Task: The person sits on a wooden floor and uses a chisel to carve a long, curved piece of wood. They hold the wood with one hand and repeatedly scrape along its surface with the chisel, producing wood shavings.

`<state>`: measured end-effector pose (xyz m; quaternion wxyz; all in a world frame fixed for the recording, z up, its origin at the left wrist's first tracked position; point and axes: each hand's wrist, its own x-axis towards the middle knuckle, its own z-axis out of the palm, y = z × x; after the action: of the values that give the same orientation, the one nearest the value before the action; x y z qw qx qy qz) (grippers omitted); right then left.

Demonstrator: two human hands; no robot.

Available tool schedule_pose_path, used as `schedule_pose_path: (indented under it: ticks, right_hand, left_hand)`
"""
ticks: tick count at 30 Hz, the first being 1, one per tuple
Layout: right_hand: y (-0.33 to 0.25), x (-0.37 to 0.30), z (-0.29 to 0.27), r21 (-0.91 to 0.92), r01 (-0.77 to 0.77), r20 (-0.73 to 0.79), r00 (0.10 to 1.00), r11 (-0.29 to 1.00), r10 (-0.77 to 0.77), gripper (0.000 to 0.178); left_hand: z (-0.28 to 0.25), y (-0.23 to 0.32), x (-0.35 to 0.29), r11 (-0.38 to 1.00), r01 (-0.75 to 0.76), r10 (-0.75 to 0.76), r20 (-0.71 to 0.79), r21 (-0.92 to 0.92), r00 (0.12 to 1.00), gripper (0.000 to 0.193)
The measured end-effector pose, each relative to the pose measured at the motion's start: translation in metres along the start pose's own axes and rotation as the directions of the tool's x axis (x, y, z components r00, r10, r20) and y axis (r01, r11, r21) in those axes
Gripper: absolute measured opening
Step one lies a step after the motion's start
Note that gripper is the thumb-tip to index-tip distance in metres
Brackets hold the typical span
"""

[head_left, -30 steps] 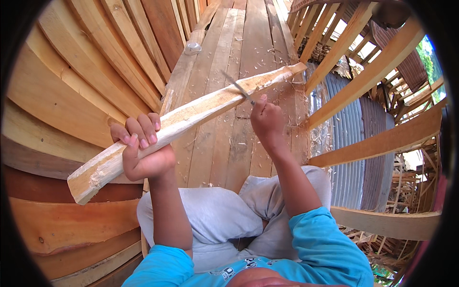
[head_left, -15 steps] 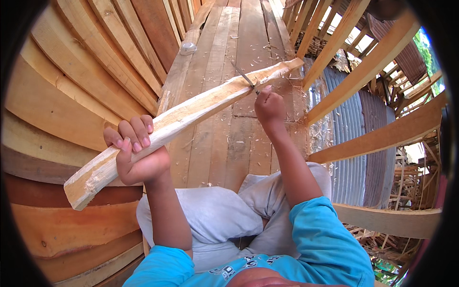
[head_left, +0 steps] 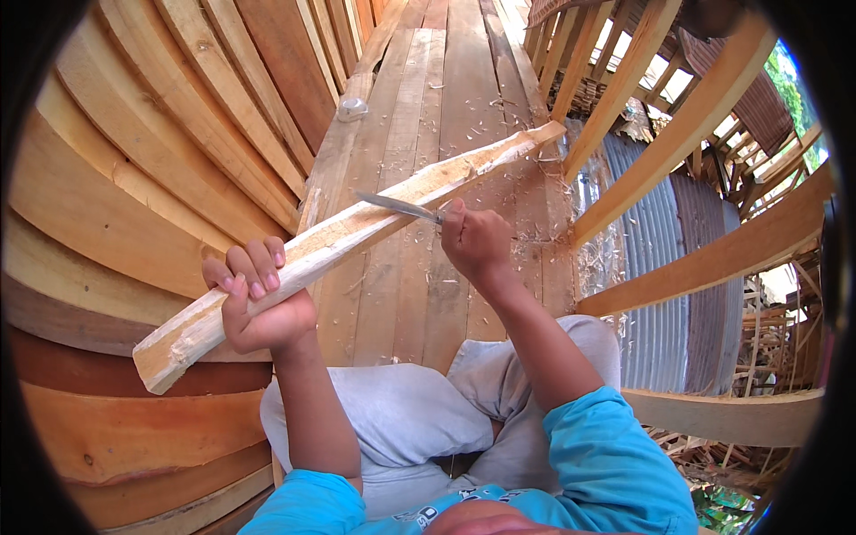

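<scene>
A long pale wooden pole (head_left: 348, 239), rough-hewn and stripped of bark, slants from near left to far right across the view. My left hand (head_left: 266, 299) is closed round its near part, fingers over the top and thumb along the side. In my right hand (head_left: 479, 245) is a knife (head_left: 401, 207), its handle mostly hidden in the fist. The blade lies across the pole around its middle, tip pointing left. The pole's far end is close to the railing on the right.
Plank floor (head_left: 419, 294) runs ahead, strewn with wood shavings. A small clear, rounded object (head_left: 352, 110) sits by the left wall of boards (head_left: 152, 178). Wooden rails (head_left: 687, 254) stand on the right, with corrugated metal sheets (head_left: 655, 250) beyond. My crossed legs (head_left: 401, 401) are below.
My right hand has drawn the knife along the pole toward me and to the left, from near the far end to about the middle. My left hand keeps its grip on the pole.
</scene>
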<state>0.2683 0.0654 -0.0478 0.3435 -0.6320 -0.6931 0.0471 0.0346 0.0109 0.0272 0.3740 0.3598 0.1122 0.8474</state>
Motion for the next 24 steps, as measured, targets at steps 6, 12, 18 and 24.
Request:
schedule_pose_path:
  ticks: [6, 12, 18, 24]
  right_hand:
    - [0.040, 0.017, 0.016, -0.045, -0.210, -0.231, 0.953, 0.977, 0.194, 0.057]
    - [0.089, 0.036, 0.006, -0.018, -0.189, -0.263, 0.948, 0.982, 0.178, 0.059]
    - [0.017, 0.001, 0.007, 0.064, -0.029, -0.103, 0.994, 0.998, 0.035, 0.057]
    - [0.071, 0.026, 0.022, 0.004, -0.364, -0.367, 0.866, 0.931, 0.340, 0.054]
  left_hand:
    - [0.013, -0.003, 0.001, 1.000, 0.018, -0.018, 0.034, -0.014, 0.999, 0.019]
    - [0.018, -0.003, -0.003, 0.999, 0.033, -0.031, 0.064, -0.023, 0.997, 0.020]
    - [-0.004, -0.001, -0.002, 1.000, 0.006, -0.005, 0.059, -0.008, 0.998, 0.020]
    - [0.016, -0.011, -0.004, 1.000, 0.006, -0.007, 0.070, 0.010, 0.998, 0.020]
